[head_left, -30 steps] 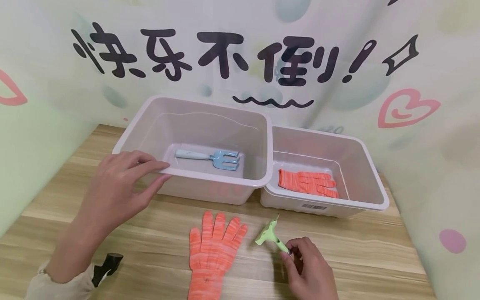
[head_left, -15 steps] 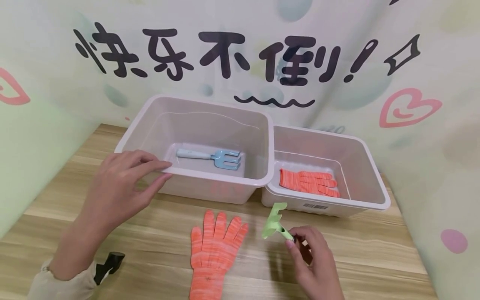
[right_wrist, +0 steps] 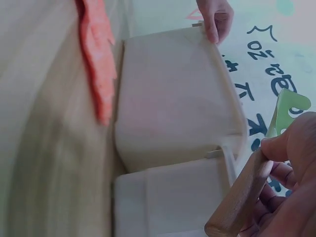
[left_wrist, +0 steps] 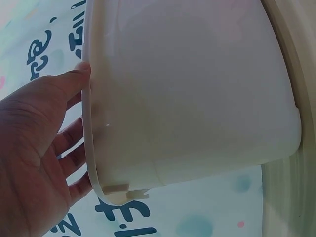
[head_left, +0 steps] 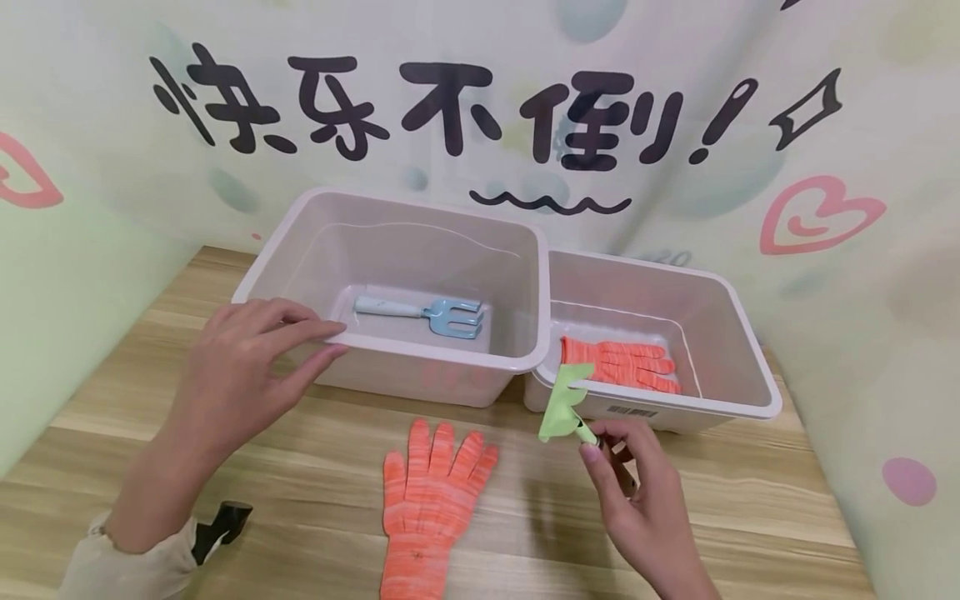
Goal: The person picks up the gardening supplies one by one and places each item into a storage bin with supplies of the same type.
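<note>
My left hand [head_left: 251, 367] pinches the front rim of the larger white bin [head_left: 408, 377]; in the left wrist view the thumb lies outside the wall with the fingers behind the rim. Inside that bin lies a light blue hand fork [head_left: 453, 318]. My right hand [head_left: 645, 496] holds a small hand rake with a green head [head_left: 562, 408], raised above the table before the smaller bin [head_left: 738, 408]. Its wooden handle [right_wrist: 239, 197] shows in the right wrist view. An orange knitted glove [head_left: 611, 364] lies in the smaller bin.
A second orange glove [head_left: 431, 508] lies flat on the wooden table [head_left: 315, 517], between my hands. The two bins stand side by side against a printed cloth backdrop [head_left: 450, 33]. A black object [head_left: 223, 527] sits by my left sleeve.
My right hand has lifted the rake up and forward; its green head has turned and now overlaps the smaller bin's front rim in the head view. My left hand stays on the larger bin's rim.
</note>
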A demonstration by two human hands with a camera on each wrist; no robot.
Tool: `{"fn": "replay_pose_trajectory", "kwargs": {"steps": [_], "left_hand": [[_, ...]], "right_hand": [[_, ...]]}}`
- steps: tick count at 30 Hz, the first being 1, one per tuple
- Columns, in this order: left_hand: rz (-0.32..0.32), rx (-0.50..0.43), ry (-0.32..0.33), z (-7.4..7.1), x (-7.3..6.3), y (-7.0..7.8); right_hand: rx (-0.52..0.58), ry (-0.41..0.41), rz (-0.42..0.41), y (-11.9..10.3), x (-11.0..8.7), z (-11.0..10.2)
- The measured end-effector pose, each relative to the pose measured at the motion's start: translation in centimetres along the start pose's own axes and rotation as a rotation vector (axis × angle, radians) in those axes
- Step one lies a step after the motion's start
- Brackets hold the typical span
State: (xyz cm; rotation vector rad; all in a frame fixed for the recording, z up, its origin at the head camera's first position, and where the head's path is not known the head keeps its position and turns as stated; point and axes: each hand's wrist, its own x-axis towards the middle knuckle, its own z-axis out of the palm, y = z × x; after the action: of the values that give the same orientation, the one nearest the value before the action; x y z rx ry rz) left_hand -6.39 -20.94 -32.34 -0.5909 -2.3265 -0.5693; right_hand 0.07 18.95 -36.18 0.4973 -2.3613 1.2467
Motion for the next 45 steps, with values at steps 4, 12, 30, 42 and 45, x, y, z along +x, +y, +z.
{"fn": "replay_pose_trajectory", "kwargs": {"steps": [4,12,30,42,45], "left_hand": [[-0.005,0.007,0.008,0.1,0.0,0.0],[-0.011,-0.003,0.017,0.1,0.0,0.1],[-0.001,-0.015,0.033,0.2,0.0,-0.1],[0.008,-0.011,0.013,0.1,-0.1,-0.4],[0.003,-0.005,0.014,0.2,-0.1,-0.3]], "right_hand": [[0.009,0.000,-0.027,-0.5,1.5,-0.5],[0.018,0.006,-0.057,-1.0,5.0,-1.3],[-0.133,-0.098,0.067,-1.9,12.4,-0.6],[-0.110,-0.224,0.054,-2.5,16.7,1.2],[-0.124,-0.247,0.058,-2.7,17.6,1.7]]}}
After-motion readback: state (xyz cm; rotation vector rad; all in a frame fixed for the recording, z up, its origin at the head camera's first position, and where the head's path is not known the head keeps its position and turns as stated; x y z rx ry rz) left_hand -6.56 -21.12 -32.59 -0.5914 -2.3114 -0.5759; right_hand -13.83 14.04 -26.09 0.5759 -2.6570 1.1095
